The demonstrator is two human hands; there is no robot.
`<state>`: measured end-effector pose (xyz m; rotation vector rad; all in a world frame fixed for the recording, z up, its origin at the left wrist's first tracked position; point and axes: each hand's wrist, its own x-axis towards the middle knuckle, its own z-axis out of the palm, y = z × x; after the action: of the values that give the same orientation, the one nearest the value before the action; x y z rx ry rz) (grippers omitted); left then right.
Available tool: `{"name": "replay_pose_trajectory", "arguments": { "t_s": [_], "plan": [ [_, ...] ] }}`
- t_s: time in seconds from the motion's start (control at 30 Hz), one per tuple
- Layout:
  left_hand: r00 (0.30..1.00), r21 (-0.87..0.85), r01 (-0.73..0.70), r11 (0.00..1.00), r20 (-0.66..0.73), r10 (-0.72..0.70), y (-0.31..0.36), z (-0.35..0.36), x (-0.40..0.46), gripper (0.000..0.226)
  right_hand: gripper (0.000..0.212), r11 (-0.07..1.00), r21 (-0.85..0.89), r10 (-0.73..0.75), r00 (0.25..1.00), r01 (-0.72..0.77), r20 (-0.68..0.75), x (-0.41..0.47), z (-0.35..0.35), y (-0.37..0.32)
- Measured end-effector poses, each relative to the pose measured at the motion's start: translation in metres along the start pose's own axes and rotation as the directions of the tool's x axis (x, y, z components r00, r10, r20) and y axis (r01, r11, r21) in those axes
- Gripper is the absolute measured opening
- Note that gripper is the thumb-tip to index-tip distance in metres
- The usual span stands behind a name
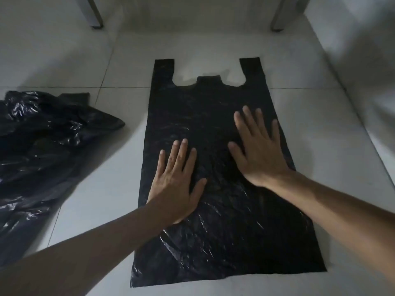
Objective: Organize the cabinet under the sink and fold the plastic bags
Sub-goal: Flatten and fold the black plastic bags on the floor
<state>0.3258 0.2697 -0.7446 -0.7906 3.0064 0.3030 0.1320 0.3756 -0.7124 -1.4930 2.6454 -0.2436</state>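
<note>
The black plastic bag (213,210) lies spread flat on the white tiled floor (320,135), handles away from us. We press our left hand (175,184) and right hand (260,150) palm-down on its middle, fingers spread wide, gripping nothing. A crumpled heap of black bags (38,150) lies well apart at the left.

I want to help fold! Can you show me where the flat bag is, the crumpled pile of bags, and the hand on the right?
flat bag (213,242): head view, on its lower body.
crumpled pile of bags (42,146): head view, on its middle.
right hand (259,152): head view, on its back.
</note>
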Motion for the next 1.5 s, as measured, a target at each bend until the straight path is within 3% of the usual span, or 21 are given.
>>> {"name": "replay_pose_trajectory", "arguments": {
  "t_s": [0.07, 0.17, 0.3, 0.4, 0.53, 0.67, 0.87, 0.97, 1.1, 1.27, 1.37, 1.5],
  "plan": [
    [0.999, 0.021, 0.020, 1.000, 0.025, -0.020, 0.000, 0.011, -0.017, 0.074, 0.071, 0.997, -0.057, -0.041, 0.995, 0.046, 0.091, -0.036, 0.011, -0.005],
    [0.995, 0.084, 0.090, 0.992, 0.041, -0.093, -0.005, 0.020, -0.027, 0.076, 0.076, 0.987, -0.161, 0.037, 0.981, -0.006, 0.190, -0.057, 0.035, 0.013],
    [0.992, 0.105, 0.100, 0.989, 0.068, -0.107, -0.003, 0.017, -0.023, 0.079, 0.078, 0.980, -0.193, 0.095, 0.970, -0.051, 0.225, -0.055, 0.040, 0.022],
    [0.994, 0.069, 0.096, 0.993, 0.054, -0.099, 0.001, 0.006, -0.027, 0.082, 0.076, 0.984, -0.162, 0.105, 0.979, -0.076, 0.174, -0.064, 0.026, 0.010],
    [0.999, 0.052, -0.045, 0.998, -0.007, 0.046, 0.017, -0.002, -0.057, 0.079, 0.071, 0.997, -0.072, -0.014, 0.993, 0.023, 0.114, -0.108, 0.022, -0.015],
    [0.984, 0.111, -0.151, 0.982, 0.112, 0.138, 0.017, 0.015, -0.094, 0.076, 0.074, 0.982, -0.143, -0.086, 0.965, 0.125, 0.249, -0.146, 0.041, -0.014],
    [0.977, 0.175, -0.168, 0.970, 0.157, 0.141, -0.013, 0.017, -0.105, 0.079, 0.081, 0.977, -0.209, 0.085, 0.970, -0.037, 0.228, -0.160, 0.040, 0.015],
    [0.979, 0.161, -0.150, 0.975, 0.164, 0.124, -0.018, 0.015, -0.106, 0.081, 0.084, 0.962, -0.208, 0.221, 0.952, -0.176, 0.214, -0.171, 0.037, 0.017],
    [0.971, 0.123, -0.121, 0.985, 0.223, 0.091, -0.022, 0.007, -0.109, 0.084, 0.087, 0.947, -0.216, 0.290, 0.919, -0.236, 0.268, -0.183, 0.037, 0.012],
    [0.910, 0.102, -0.081, 0.991, 0.414, 0.031, -0.026, -0.027, -0.110, 0.090, 0.094, 0.961, -0.266, 0.145, 0.958, -0.077, 0.246, -0.151, 0.000, -0.005],
    [0.881, 0.193, -0.056, 0.980, 0.471, -0.043, -0.041, -0.081, -0.098, 0.084, 0.094, 0.982, -0.157, -0.076, 0.978, 0.107, 0.196, -0.109, -0.036, -0.042],
    [0.888, 0.242, 0.088, 0.966, 0.421, -0.186, -0.086, -0.168, -0.089, 0.064, 0.076, 0.960, 0.072, -0.280, 0.948, 0.272, 0.154, -0.054, -0.075, -0.118]
  ]
}}
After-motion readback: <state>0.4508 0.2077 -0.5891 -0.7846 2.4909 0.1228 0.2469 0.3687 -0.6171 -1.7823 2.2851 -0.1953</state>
